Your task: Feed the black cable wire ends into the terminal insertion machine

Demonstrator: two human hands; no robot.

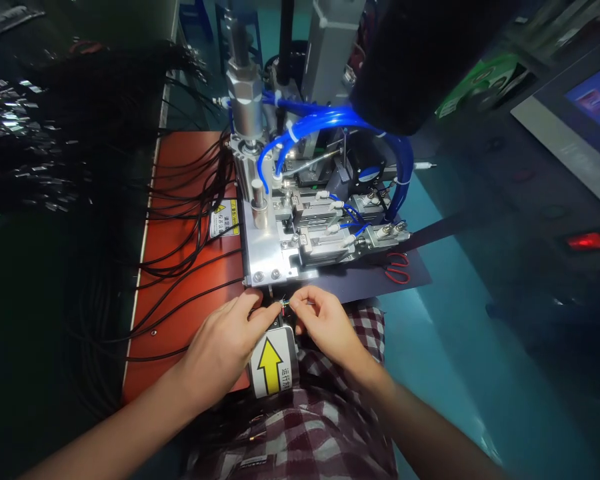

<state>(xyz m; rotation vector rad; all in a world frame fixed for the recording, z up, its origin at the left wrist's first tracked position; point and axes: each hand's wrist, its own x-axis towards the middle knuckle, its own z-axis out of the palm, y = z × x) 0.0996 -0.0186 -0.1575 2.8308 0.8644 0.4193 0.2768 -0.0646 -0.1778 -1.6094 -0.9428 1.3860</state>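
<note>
My left hand (223,343) is closed, thumb and forefinger pinched at the near edge of the metal machine (267,250). Between the two hands a small bundle of thin wires (283,305) shows, with a bit of red and pale strands. My right hand (327,327) pinches the other side of that bundle with thumb and forefinger. The fingers hide most of the wires, and their tips are too small to make out. Just below the fingers sits a white plate with a yellow arrow (269,367).
Black cables (180,253) run across an orange-red table surface (175,293) from a large dark bundle on the left. Blue air tubes (330,120) arch over the machine. Red-handled scissors (398,270) lie on its dark base. A screen (597,100) stands at the right.
</note>
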